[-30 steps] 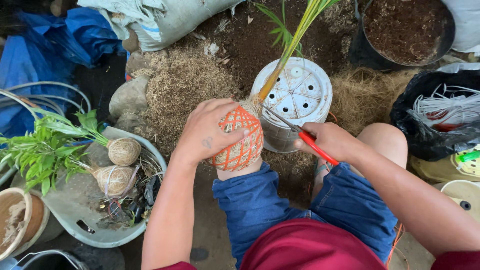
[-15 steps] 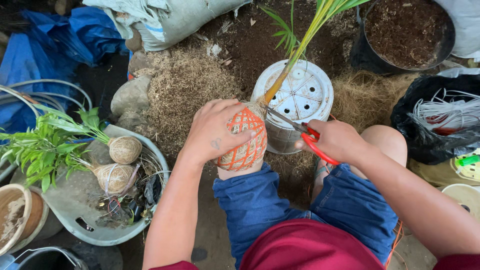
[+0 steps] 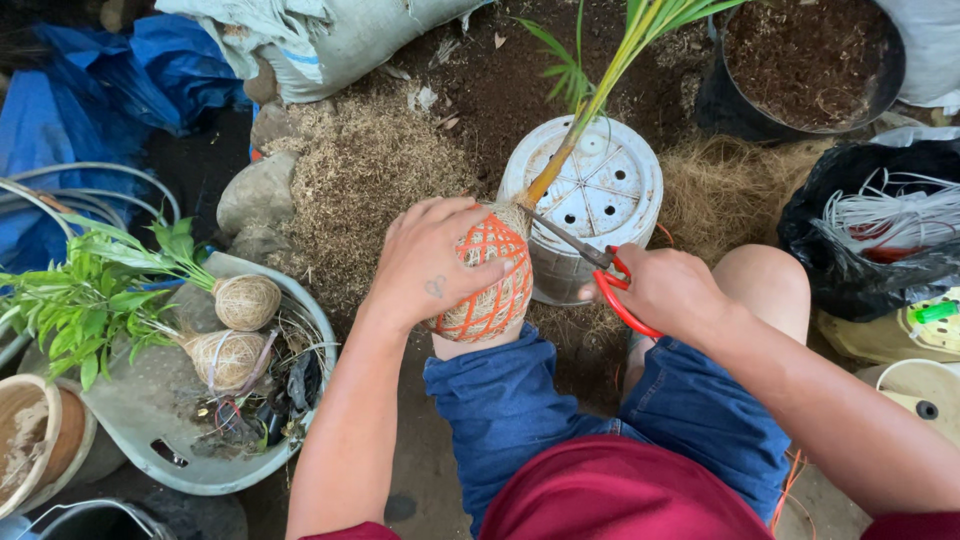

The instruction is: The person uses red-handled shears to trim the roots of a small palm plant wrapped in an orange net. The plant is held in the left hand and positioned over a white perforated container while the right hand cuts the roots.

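At frame centre, the left hand (image 3: pixel 425 265) has its fingers (image 3: pixel 470 275) clamped around a fibre ball wrapped in orange netting (image 3: pixel 490 285), resting on the person's knee. Just right, the right hand (image 3: pixel 670 290) grips red-handled scissors (image 3: pixel 600 275), blades at the ball's top beside the plant stem (image 3: pixel 590 110). Behind stands an upturned white pot (image 3: pixel 600 190); at lower left, a grey basin (image 3: pixel 150 440) holds two more wrapped plants.

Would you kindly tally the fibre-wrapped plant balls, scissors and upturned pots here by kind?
Fibre-wrapped plant balls: 3 — the orange-netted ball in the left hand, two bare-fibre balls in the grey basin.
Red-handled scissors: 1, in the right hand.
Upturned white pot: 1.
Total: 5.
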